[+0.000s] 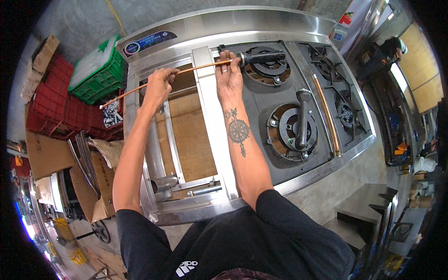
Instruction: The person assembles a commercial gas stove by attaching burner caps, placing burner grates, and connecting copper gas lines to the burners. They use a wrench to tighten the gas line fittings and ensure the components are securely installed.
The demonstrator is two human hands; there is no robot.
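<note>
Across the middle, a steel stove (261, 23), top bare on its left, with wooden board (191, 135) showing under the open frame. To its right, two black burners (291, 133) in dark wells, further grates (338, 93) beyond. Left of the stove, red crates (51, 107) and a green crate (95, 74); cardboard boxes (46, 154) lower down. Along the right well edge, a copper pipe (326, 116) lying loose. Over the open frame, a thin copper tube (135, 89) held level, running from near the crates to the black burner pipe (263, 58). Left hand (158, 86) clenched round the tube at mid-length. Right hand (228, 74) grasping the tube near the burner pipe, fingers curled over; joint there perhaps touching, hard to tell.
</note>
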